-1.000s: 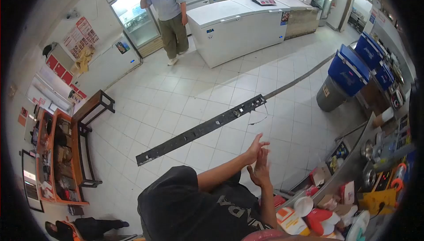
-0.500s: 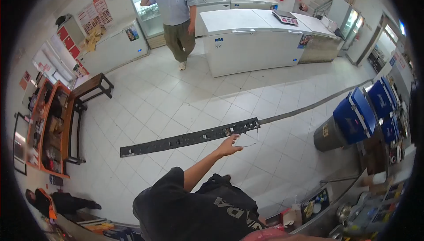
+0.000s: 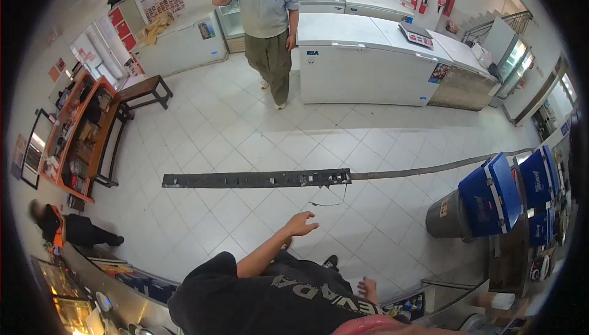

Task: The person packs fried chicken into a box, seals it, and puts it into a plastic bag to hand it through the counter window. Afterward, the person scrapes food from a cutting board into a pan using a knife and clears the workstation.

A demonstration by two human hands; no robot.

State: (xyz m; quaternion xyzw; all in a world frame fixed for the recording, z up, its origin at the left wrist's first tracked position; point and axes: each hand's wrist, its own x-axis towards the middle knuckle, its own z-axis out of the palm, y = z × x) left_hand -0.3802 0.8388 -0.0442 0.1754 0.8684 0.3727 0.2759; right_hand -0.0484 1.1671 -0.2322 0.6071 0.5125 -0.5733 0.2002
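Note:
My left hand reaches out over the tiled floor, fingers loosely stretched and nothing visible in them. Ahead of it lies a long black strip, worn and torn in places, with a thin loose strand curling off its right end. The hand appears apart from both. Lower and to the right, my right hand hangs beside my dark shirt; its fingers look slightly apart and seem to hold nothing. A narrow grey strip continues from the black one toward the right wall.
A person stands beyond the strip, beside white chest freezers. Another person is at the far left. Blue boxes and a grey bin stand right. A wooden bench and an orange-framed shelf line the left.
My left hand has drawn back from the black strip's right end. My right hand has come into view. The standing person has stepped forward, and my view has shifted.

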